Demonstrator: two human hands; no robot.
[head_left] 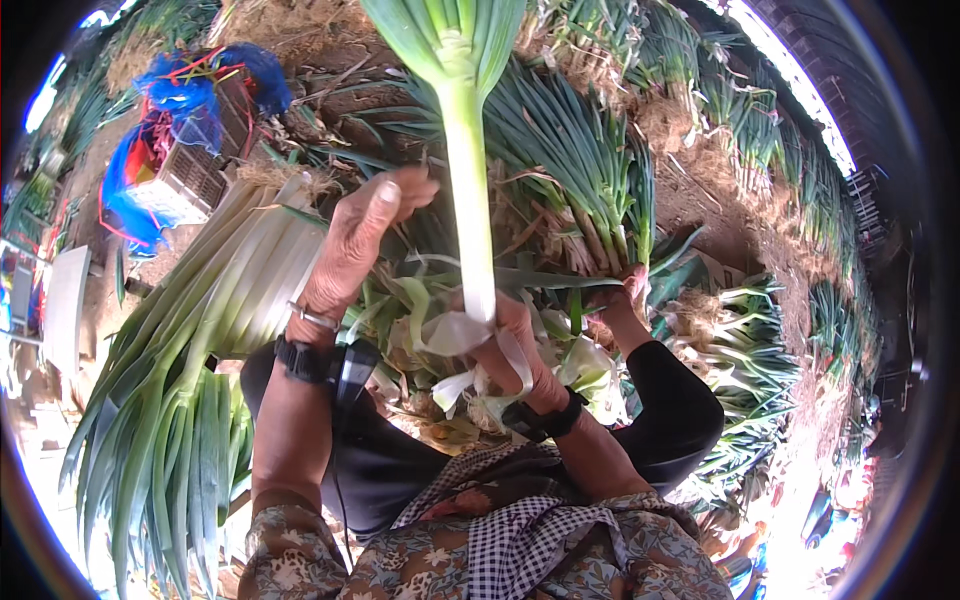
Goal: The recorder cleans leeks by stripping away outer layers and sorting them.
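Brown earth point(690, 198) spreads ahead; above it, your right hand point(512, 338) grips a straight, green-leaved leek point(466, 190) by its smooth white base, pale limp strips point(452, 335) dangling; your released left hand point(368, 218) hovers nearby.

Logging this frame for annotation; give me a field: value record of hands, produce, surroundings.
held item: long white-and-green leek, leaves toward the picture's top edge
right hand: closed around the leek's white base
left hand: open beside the stalk; contact unclear
near base: thin, pale peel strips
person's left: pile of white-stemmed, green-leaved leeks
person's right: green leeks with brown roots
upper left: bright blue mesh netting
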